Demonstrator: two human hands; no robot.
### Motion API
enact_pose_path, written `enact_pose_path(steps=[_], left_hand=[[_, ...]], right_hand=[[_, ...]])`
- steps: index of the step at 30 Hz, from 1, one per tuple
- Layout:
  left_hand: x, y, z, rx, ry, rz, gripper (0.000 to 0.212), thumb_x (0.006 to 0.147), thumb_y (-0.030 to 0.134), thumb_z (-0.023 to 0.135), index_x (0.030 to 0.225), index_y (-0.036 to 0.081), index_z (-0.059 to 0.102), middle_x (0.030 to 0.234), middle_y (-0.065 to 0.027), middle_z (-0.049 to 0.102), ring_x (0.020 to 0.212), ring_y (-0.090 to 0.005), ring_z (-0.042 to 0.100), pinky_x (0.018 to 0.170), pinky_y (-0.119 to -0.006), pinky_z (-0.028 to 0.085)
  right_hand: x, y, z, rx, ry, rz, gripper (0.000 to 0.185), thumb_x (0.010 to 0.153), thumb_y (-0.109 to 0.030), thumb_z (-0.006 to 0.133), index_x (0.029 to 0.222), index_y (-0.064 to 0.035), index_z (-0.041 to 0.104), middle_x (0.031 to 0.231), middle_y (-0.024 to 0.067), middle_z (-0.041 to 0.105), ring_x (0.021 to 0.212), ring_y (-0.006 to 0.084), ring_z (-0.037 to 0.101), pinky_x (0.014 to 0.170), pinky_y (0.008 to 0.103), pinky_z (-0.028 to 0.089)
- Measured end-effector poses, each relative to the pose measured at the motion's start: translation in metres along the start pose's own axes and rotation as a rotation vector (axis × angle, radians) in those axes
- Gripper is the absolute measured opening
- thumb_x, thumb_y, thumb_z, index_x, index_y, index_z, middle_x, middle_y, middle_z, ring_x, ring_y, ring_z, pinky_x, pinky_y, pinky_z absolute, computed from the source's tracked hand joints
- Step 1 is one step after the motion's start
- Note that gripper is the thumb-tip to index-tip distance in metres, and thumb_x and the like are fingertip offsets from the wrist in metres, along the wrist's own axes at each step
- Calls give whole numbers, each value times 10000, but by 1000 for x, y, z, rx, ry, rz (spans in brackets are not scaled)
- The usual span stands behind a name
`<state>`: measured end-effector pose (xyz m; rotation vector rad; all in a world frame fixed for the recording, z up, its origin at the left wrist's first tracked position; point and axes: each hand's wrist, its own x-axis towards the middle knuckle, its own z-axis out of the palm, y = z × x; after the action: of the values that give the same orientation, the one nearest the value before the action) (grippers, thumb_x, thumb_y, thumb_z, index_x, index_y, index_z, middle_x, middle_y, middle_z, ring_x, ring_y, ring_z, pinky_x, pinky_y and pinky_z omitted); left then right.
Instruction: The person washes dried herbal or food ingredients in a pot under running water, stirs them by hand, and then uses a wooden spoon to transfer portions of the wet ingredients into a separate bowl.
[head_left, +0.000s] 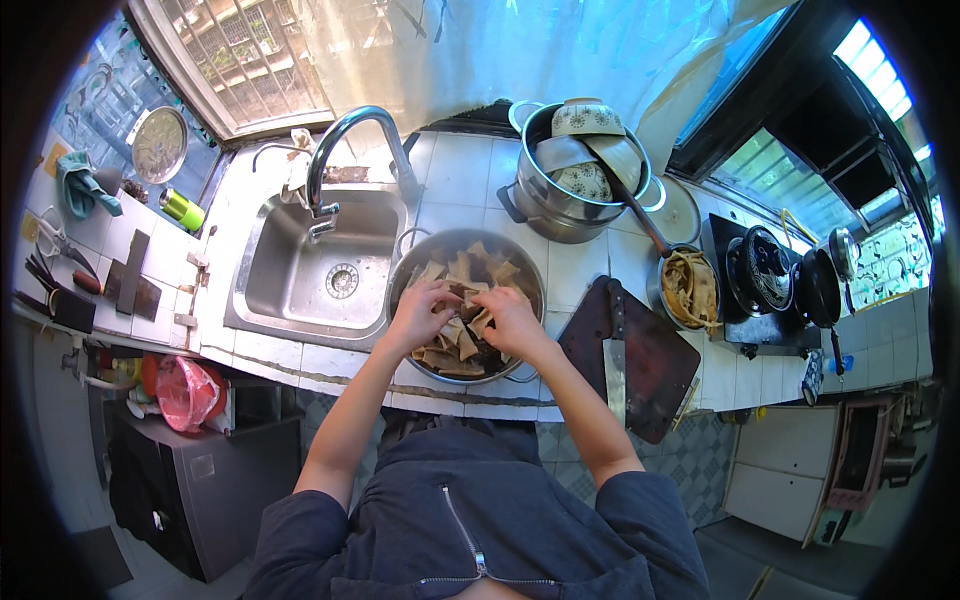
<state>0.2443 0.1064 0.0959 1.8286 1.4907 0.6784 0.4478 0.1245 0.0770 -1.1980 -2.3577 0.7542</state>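
A wide stainless steel pot stands on the white tiled counter before me. It holds many flat, tan food pieces, perhaps tofu skin, over a darker layer. My left hand reaches in from the left, thumb and fingers bent. From the right comes my right hand, its fingertips close to those of the left. Between them a small tan piece appears pinched by both hands. My fingers partly hide it.
Left of the pot is a steel sink with a curved faucet. A cleaver lies on a dark cutting board. Behind stand a tall pot of bowls and a smaller pot of tan strips. A gas stove is farther right.
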Motion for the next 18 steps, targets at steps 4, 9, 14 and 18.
enact_pose_path(steps=[4,9,14,18], left_hand=[[-9,-11,10,116,234,19,114,753,117,688,851,57,686,1126,-138,612,1155,-325,497,971,-400,393],[-13,-12,16,108,344,121,100,778,101,648,861,56,681,1104,-141,617,1147,-349,489,981,-422,380],[-36,-11,-1,102,383,109,96,762,84,644,849,69,683,1083,-130,618,1154,-360,475,995,-439,358],[-56,-21,-23,104,435,144,45,697,94,693,738,78,684,1045,-113,629,1111,-330,501,973,-425,374]], right_hand=[[-3,-17,-13,-4,137,66,304,735,-189,686,1029,-115,655,983,88,630,983,280,542,901,422,371],[-13,-15,9,-91,175,245,291,739,-228,699,995,-99,648,871,86,628,922,284,558,874,418,380],[-20,-40,16,-259,274,161,341,755,-207,673,1076,-123,593,944,68,616,988,288,530,895,461,358],[-16,-40,25,-172,305,249,283,755,-197,660,1025,-123,617,921,48,627,973,267,533,885,450,367]])
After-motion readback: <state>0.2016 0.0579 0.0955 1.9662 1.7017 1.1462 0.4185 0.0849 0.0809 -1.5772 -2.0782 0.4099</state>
